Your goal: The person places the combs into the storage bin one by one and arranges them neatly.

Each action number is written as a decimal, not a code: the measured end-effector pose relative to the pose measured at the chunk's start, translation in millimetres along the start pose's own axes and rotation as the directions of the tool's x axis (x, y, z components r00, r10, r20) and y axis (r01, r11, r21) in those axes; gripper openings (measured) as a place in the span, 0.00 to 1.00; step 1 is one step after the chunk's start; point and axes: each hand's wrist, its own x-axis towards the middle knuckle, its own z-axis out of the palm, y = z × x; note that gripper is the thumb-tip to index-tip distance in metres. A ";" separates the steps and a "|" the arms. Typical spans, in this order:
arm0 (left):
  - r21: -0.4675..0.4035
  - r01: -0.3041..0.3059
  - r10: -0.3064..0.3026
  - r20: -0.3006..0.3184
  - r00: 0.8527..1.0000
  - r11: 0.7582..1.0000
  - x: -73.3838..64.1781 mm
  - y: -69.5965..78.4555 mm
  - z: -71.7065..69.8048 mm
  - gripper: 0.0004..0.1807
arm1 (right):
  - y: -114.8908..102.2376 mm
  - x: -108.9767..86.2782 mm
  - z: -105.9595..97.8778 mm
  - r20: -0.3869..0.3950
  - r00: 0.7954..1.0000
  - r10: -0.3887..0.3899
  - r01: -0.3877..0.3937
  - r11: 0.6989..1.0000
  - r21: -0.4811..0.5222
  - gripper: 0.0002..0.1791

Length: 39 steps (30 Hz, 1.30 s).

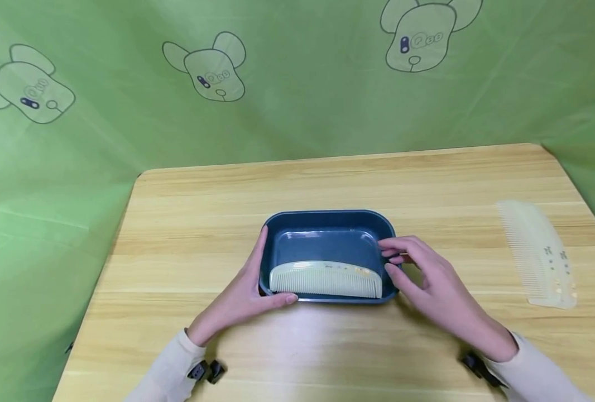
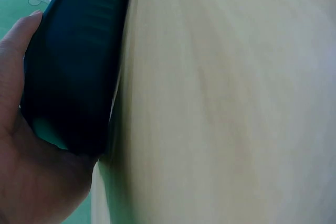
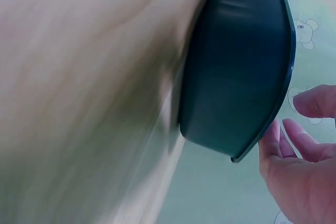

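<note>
A dark blue rectangular tray sits on the table, with a pale translucent comb lying along its front side, teeth toward the front wall. My left hand holds the tray's left front corner, thumb along the front rim and fingers up the left side. In the left wrist view, the palm rests against the tray's outer wall. Over the right rim hovers my right hand, fingertips inside the tray and thumb apart from them. Nothing is between those fingers; the right wrist view shows them by the rim.
A second pale comb with small printed marks lies on the right of the wooden table, teeth facing left. Behind the table hangs a green cloth with cartoon animal heads.
</note>
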 end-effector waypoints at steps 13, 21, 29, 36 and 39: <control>-0.001 -0.018 0.018 -0.003 1.000 1.000 -1.7 -0.6 -1.6 0.75 | 8.4 -14.3 -13.9 -0.080 0.995 0.055 -0.051 0.997 0.050 0.30; -0.015 -0.030 0.030 0.003 1.000 0.999 -0.2 -0.2 -1.5 0.75 | 13.1 -28.8 -25.4 -0.152 0.984 0.090 -0.083 0.995 0.048 0.30; -0.003 -0.027 0.027 0.006 1.000 1.000 0.3 -1.3 -1.0 0.75 | 23.0 -42.0 -39.1 -0.192 0.969 0.156 -0.153 0.988 0.031 0.28; 0.003 -0.033 0.033 0.007 0.999 0.999 1.1 -1.5 0.3 0.75 | 32.6 -56.4 -50.7 -0.246 0.937 0.247 -0.246 0.969 0.033 0.26; 0.004 -0.030 0.030 0.004 1.000 1.000 0.8 -2.3 -0.1 0.74 | 35.9 -59.2 -56.0 -0.243 0.929 0.280 -0.285 0.958 0.012 0.26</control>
